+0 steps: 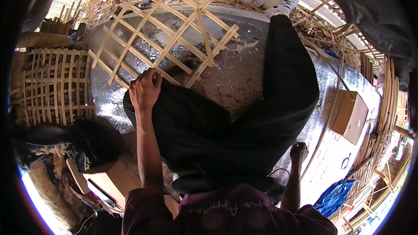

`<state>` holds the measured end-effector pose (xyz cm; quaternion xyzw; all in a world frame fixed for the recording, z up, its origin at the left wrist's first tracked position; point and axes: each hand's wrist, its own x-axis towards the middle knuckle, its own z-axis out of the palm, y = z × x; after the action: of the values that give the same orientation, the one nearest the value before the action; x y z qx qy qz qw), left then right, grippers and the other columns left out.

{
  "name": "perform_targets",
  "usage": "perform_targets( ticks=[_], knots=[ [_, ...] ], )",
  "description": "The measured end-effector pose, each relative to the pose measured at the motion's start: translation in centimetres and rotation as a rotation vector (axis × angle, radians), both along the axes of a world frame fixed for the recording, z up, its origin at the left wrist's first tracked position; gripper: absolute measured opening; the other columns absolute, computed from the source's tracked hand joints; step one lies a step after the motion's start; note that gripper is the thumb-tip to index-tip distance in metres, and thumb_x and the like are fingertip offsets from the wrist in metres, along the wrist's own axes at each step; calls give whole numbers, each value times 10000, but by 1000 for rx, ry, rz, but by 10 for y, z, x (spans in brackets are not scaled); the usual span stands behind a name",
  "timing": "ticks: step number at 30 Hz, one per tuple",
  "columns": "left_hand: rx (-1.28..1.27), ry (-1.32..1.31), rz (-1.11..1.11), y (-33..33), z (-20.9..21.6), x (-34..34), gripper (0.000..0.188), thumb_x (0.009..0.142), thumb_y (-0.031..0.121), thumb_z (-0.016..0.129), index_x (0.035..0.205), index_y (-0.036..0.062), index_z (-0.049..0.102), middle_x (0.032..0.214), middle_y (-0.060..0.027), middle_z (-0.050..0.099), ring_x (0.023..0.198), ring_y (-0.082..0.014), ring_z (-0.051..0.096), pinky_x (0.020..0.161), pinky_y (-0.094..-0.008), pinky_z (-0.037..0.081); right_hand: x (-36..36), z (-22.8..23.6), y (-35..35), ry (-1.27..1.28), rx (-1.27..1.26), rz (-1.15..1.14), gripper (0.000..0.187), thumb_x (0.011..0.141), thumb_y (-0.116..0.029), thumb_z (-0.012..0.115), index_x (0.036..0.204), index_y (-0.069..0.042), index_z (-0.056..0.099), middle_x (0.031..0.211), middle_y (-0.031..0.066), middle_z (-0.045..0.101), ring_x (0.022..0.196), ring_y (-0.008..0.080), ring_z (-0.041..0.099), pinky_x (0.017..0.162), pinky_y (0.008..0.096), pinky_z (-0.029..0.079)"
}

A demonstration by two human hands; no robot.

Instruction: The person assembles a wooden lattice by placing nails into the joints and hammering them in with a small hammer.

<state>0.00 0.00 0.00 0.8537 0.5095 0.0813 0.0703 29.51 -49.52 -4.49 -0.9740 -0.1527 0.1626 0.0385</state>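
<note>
A lattice of split bamboo strips [150, 35] lies beyond my left knee, its strips crossing in an open diamond pattern. My left hand [145, 89] is closed at its near edge, fingers curled round a strip. Down at my right side, beside my thigh, my right hand [298, 153] is closed like a fist. What it holds, if anything, is too dark and small to make out. A long thin bamboo strip [324, 132] runs over the silvery sheet close to that hand.
Silvery sheeting [109, 104] covers the ground around my legs. At the left stands a woven bamboo panel [56, 85], with an open cardboard box [114, 182] nearer me. Another cardboard box [351, 117], a blue plastic bag [334, 196] and bamboo strips [383, 124] lie at the right.
</note>
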Motion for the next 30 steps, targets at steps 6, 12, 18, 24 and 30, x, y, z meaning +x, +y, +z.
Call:
perform_targets(
  ticks=[6, 12, 18, 24, 30],
  knots=[
    [41, 5, 18, 12, 8, -2, 194, 854, 313, 655, 974, 161, 660, 858, -35, 699, 780, -260, 677, 648, -372, 521, -4, -42, 7, 7, 148, 146, 267, 875, -138, 569, 1116, -30, 613, 1052, 234, 599, 993, 400, 574, 812, 468, 460],
    [42, -6, 12, 8, 8, -1, 179, 844, 295, 661, 949, 149, 652, 838, -33, 696, 775, -249, 675, 652, -370, 518, 2, -46, 1, -42, 357, 100, 241, 838, -131, 600, 1040, 0, 598, 880, 222, 602, 881, 402, 571, 751, 465, 444],
    [50, -35, 2, 4, 6, -1, 172, 833, 287, 669, 925, 144, 644, 822, -27, 689, 771, -247, 669, 659, -374, 515, -3, -26, 15, -54, 209, 75, 353, 862, -184, 600, 1174, -18, 597, 1013, 246, 638, 962, 388, 610, 809, 440, 471],
    [39, -18, 5, 3, 1, 1, 190, 853, 324, 655, 950, 161, 647, 837, -32, 698, 768, -267, 677, 641, -379, 518, 16, -48, -44, 59, 741, -276, 354, 904, -154, 561, 1205, 33, 567, 971, 191, 687, 876, 218, 665, 747, 332, 521],
    [24, -7, 9, -1, 2, 1, 191, 843, 303, 661, 961, 153, 650, 834, -42, 696, 766, -269, 673, 643, -377, 519, 14, 57, 18, -135, 818, -62, 347, 928, -71, 529, 1251, 56, 526, 1178, 120, 609, 1014, 182, 577, 882, 322, 462]
  ],
)
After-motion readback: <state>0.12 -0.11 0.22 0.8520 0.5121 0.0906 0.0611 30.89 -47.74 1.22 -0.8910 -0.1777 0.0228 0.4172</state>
